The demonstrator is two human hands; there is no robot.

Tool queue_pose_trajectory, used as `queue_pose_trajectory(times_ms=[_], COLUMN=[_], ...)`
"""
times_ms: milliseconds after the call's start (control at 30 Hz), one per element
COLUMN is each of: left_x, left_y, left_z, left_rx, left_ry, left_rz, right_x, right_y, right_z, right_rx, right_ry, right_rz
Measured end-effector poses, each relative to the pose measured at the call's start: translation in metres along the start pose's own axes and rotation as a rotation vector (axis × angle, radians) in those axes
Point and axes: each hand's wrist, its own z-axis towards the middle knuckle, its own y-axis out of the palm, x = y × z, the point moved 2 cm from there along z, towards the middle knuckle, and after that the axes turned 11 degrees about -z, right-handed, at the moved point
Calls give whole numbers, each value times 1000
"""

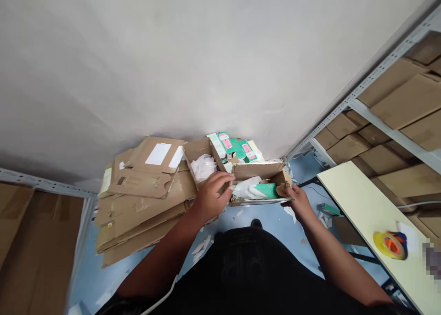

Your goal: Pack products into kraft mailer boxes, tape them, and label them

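An opened cardboard box [259, 170] is held up in front of my body, with a green carton [267, 191] and crumpled white paper [246, 186] inside it. My right hand [296, 200] grips the box's right end, its fingers partly hidden by a torn flap. At the left end, my left hand [214, 194] has its thumb and curled fingers closed on the box's edge. Just beyond my left hand stands another open cardboard box [195, 149] holding white paper scraps [204, 168].
Flattened cardboard [148, 209] is stacked at left. Several green and pink cartons [237, 147] lie against the wall. At right, a pale table [358, 191] carries a yellow tape roll [389, 245], beside a shelf [368, 113] of brown boxes. Paper scraps litter the blue floor [230, 223].
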Motion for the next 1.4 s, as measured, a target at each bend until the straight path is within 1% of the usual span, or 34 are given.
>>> queue_pose_trajectory(times_ms=[67,100,133,167,233,300,400,533,667,733,800,867,967,1033,1100,1167,1233,1333,1400], left_x=[-3,-6,-8,-10,-13,-13,-13,-7,4,8,10,9,3,-3,-12,-21,-32,-48,-57], left_y=[12,23,36,53,91,132,199,299,400,443,481,515,561,591,620,649,677,718,743], left_z=[2,5,8,13,25,40,62,89,109,120,133,147,169,184,201,222,245,282,302], left_rx=[106,116,92,40,-78,-151,-208,-317,-452,-501,-557,-625,-699,-718,-745,-795,-861,-948,-1005], left_ry=[-100,-168,-236,-296,-370,-397,-432,-450,-445,-439,-434,-438,-435,-442,-477,-504,-490,-473,-485], left_rz=[-40,-89,-154,-222,-308,-310,-279,-254,-243,-243,-230,-205,-184,-240,-339,-422,-468,-495,-482], right_x=[8,13,19,26,42,60,94,153,211,233,251,265,282,292,302,311,318,324,324], right_y=[-15,-22,-29,-37,-55,-79,-125,-204,-279,-309,-333,-351,-370,-380,-390,-399,-406,-415,-421], right_z=[-2,-1,-1,1,7,15,30,50,63,68,72,78,89,98,110,124,139,162,175], right_rx=[33,43,52,64,104,149,189,230,314,347,371,403,471,511,545,565,574,581,613], right_ry=[6,6,5,3,0,-1,21,103,184,223,242,250,270,276,273,255,238,238,243], right_rz=[61,90,118,144,188,222,270,311,311,326,349,365,378,378,350,282,193,73,-30])
